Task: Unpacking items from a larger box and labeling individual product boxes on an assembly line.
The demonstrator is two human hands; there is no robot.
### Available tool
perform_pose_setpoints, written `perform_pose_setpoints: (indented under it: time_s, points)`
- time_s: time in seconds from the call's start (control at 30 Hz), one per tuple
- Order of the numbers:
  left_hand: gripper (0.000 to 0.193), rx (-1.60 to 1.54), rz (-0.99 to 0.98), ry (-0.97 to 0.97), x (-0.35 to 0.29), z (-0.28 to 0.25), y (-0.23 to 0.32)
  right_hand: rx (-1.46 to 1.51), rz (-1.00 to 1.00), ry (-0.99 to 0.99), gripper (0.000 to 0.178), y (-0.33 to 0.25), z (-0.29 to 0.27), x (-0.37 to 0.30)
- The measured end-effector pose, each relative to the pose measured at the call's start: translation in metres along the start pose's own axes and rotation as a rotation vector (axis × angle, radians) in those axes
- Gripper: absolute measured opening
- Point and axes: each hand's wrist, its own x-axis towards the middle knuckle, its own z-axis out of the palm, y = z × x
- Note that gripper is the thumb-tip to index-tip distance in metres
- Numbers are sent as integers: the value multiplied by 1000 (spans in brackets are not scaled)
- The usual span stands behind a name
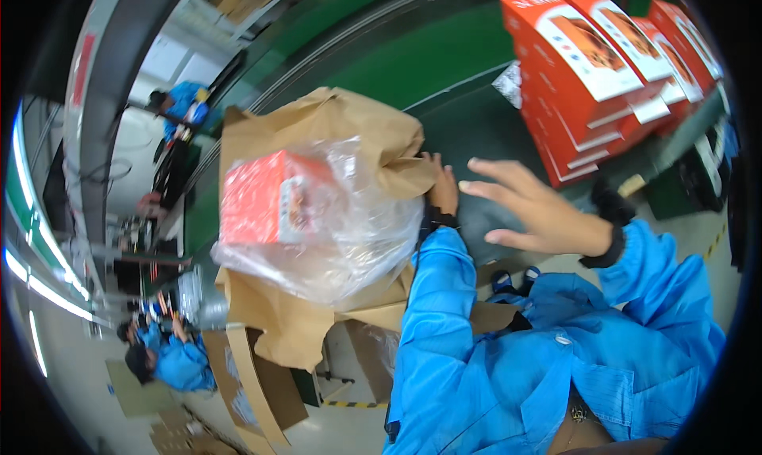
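Note:
A red box with a white printed side (252, 199) sits inside a clear plastic bag (373, 225). The bag lies on a large crumpled sheet of brown paper (333, 110). At the paper's right edge, my left hand (443, 189) rests with its fingers stretched forward; the paper hides part of it, thumb included. Held above the dark green work surface (468, 106), my right hand (528, 209) is open, fingers spread and holding nothing. It is right of my left hand, between the bag and the stacked red boxes.
Several red-and-white boxes (556, 82) stand stacked at the far right, a small printed slip (508, 84) beside them. An open cardboard carton (270, 383) stands below the paper, at the lower left. People in blue (178, 360) work at the left. A grey metal post (99, 82) rises there.

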Motion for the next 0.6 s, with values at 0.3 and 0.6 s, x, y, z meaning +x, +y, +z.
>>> perform_pose_setpoints:
  time_s: [0.3, 0.6]
  points:
    - [36, -220, 372, -1072, -61, -144, 163, 531, 325, 148, 88, 116, 136, 83]
    - [31, -202, -610, 397, -93, -305, -15, 353, 155, 9, 90, 178, 177, 151]
